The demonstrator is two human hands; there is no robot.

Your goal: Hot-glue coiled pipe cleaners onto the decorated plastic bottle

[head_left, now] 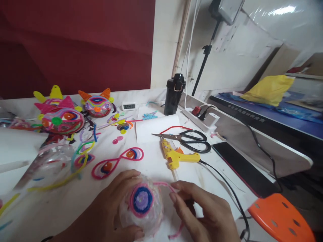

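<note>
My left hand [126, 205] is wrapped round a clear, rounded plastic shell [157, 205]. On its near face sits a coiled disc of pipe cleaner [141, 200], lilac in the middle, then dark blue, with pink outside. A pink pipe cleaner [161, 184] runs from the shell to my right hand [199, 211], pinched between thumb and forefinger; a loose pink end hangs below. Beyond the shell lies a pink pipe cleaner figure-eight [117, 161] with orange, blue and lilac coils in its loops. A yellow hot glue gun [176, 157] lies ahead of my right hand, beside black-handled scissors [181, 137].
Two decorated balls with pipe cleaner ears, a pink-eared one [63, 119] and an orange-eared one [97, 104], stand back left. A black bottle [174, 95], small clock [128, 106] and power strip [199, 121] line the back. A phone [244, 168] and orange stool [282, 215] are right.
</note>
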